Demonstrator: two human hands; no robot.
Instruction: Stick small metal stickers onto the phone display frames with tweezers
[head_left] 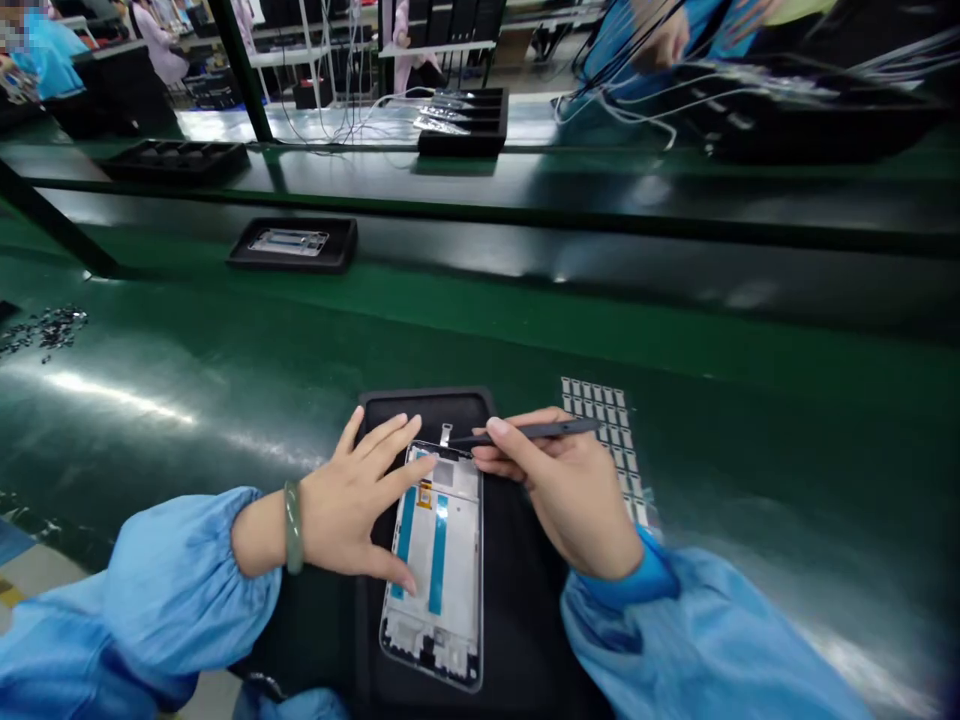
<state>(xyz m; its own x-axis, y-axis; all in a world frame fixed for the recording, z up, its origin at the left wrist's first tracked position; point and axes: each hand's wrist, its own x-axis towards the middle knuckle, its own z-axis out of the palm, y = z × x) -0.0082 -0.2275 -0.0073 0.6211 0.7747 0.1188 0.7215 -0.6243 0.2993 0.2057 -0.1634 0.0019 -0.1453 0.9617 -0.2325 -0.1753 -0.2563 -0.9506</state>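
The left hand (352, 497) is held open and laid on a smartphone frame (431, 600), with the fingers spread, two fingertips resting on its upper part and the thumb pressed against its left edge. The frame lies face up and lengthwise on a black tray (424, 412), and a small metal tab (446, 434) projects from its upper end. Two blue tape strips (438, 555) and a small yellow label (424, 494) are stuck to its pale inner surface. A slim black tool (529, 432) is pinched between the thumb and fingers of the right hand (570, 495), its tip held just above the frame's upper edge, beside the metal tab. Under the right hand, a sheet of small grey square pads (600, 420) is laid on the green table (225, 400), just beside the black tray. A jade bangle (293, 527) is worn on the left wrist, and both arms are covered by blue sleeves (180, 590). Farther ahead, a black tray holding a flat part (292, 245) is placed on the table, and a scatter of small dark parts (45, 330) is seen at the left. Beyond them, a co-worker in blue (49, 55) is partly seen.
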